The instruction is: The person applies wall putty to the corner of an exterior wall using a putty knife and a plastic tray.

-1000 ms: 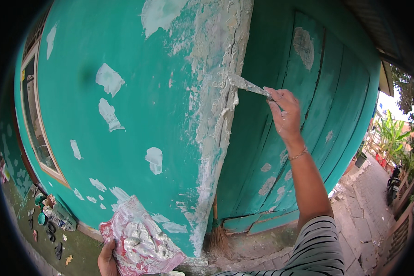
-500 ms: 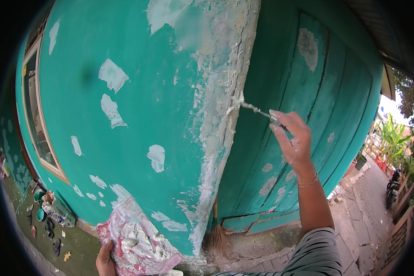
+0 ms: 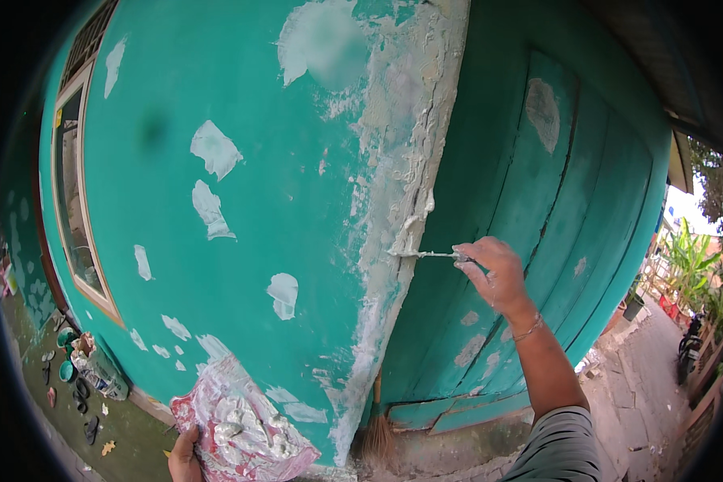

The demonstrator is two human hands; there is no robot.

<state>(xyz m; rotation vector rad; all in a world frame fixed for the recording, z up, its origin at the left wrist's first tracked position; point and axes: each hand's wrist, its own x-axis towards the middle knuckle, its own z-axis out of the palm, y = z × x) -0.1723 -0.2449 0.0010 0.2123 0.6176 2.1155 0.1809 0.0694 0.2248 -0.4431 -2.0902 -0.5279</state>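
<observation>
My right hand (image 3: 496, 273) pinches the handle of a putty knife (image 3: 435, 255), seen nearly edge-on with white paste along it. Its tip touches the rough, paste-coated corner (image 3: 414, 181) of the green wall (image 3: 273, 201), where a dark crack runs down the edge. Low on the left, my left hand (image 3: 185, 459) grips the side of a red-and-white plastic bag (image 3: 183, 411), its fingers partly hidden beneath. A thick heap of white putty (image 3: 253, 430) lies on top of the bag. Pale putty patches (image 3: 215, 150) dot the wall.
Right of the corner, a green plank panel (image 3: 586, 185) recedes towards a paved path (image 3: 635, 369) with plants (image 3: 687, 257). A straw broom (image 3: 377, 438) leans at the corner's foot. A bucket (image 3: 100, 369) and sandals (image 3: 80, 398) are at the left, below a framed window (image 3: 72, 193).
My right hand has moved down along the corner, bringing the putty knife lower and more level. The left hand still holds the bag. The view has shifted slightly.
</observation>
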